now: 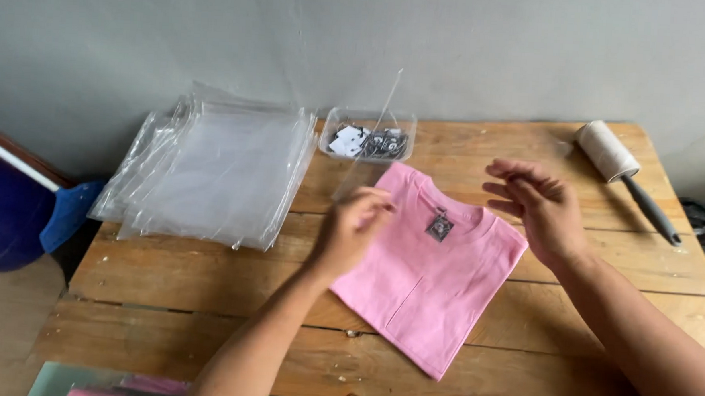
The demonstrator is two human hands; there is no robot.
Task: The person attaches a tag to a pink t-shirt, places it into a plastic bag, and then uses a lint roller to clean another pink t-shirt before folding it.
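At a rough wooden table [203,283] set against a grey wall, we see a folded pink T-shirt [428,294] lying flat near the middle, a small tag at its collar. The left hand [349,231] pinches a thin clear plastic strip or bag edge [376,135] that rises above the shirt's left shoulder; its fingers appear closed on the film, though blur keeps us from being sure. The right hand [538,206] hovers open just above the shirt's right shoulder, fingers spread, gripping nothing. We judge the film the weak point: slack and nearly invisible, it could slip from the pinch, or drag the collar and spoil the fold. To the left lies a stack of clear plastic bags [217,171], its edge close by the left wrist, where a stray sweep could scatter it. A clear tray of small tags [366,138] stands just behind the shirt, and a lint roller [623,168] rests at the far right corner, well apart.
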